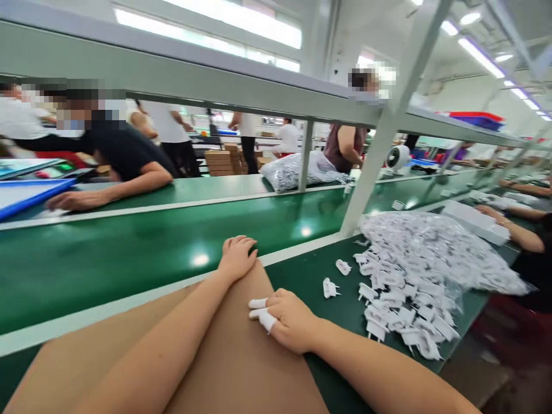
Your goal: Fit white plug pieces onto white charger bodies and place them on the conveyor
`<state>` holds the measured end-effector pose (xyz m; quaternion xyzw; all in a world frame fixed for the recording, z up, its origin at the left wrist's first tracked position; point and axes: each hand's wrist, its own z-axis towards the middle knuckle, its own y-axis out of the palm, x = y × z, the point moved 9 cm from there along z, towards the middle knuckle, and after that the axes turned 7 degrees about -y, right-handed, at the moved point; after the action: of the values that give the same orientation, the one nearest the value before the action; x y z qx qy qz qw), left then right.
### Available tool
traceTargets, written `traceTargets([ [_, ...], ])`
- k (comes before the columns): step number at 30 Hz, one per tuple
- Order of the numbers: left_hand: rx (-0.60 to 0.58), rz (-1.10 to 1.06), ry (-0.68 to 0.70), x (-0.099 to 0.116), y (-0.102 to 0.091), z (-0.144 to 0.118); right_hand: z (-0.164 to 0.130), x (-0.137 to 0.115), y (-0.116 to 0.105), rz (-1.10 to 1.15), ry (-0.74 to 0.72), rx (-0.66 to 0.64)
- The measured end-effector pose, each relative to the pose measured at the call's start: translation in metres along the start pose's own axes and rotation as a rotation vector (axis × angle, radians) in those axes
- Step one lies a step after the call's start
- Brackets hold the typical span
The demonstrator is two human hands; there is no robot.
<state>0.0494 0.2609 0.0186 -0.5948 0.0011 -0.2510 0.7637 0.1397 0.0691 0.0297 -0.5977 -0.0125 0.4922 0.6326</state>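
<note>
Head view: cardboard sheet [233, 368] lies under both hands' fingers [261, 313]

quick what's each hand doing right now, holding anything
Left hand: curled over the far corner of the brown cardboard sheet, gripping its edge.
Right hand: loosely closed, resting on the sheet's right edge; whether it grips cannot be told.
</note>
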Motion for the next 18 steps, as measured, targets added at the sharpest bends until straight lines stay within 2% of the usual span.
traceTargets([
  [3, 0.006, 0.048, 0.025, -0.004, 0.007, 0.002, -0.002, 0.003, 0.004, -0.011, 0.007, 0.019],
  [12, 0.008, 0.087, 0.027, -0.003, 0.008, -0.001, -0.004, 0.005, 0.006, -0.041, 0.005, 0.06],
  [18, 0.039, 0.055, 0.043, -0.006, 0.011, 0.001, -0.003, 0.006, 0.013, -0.096, -0.036, 0.003],
])
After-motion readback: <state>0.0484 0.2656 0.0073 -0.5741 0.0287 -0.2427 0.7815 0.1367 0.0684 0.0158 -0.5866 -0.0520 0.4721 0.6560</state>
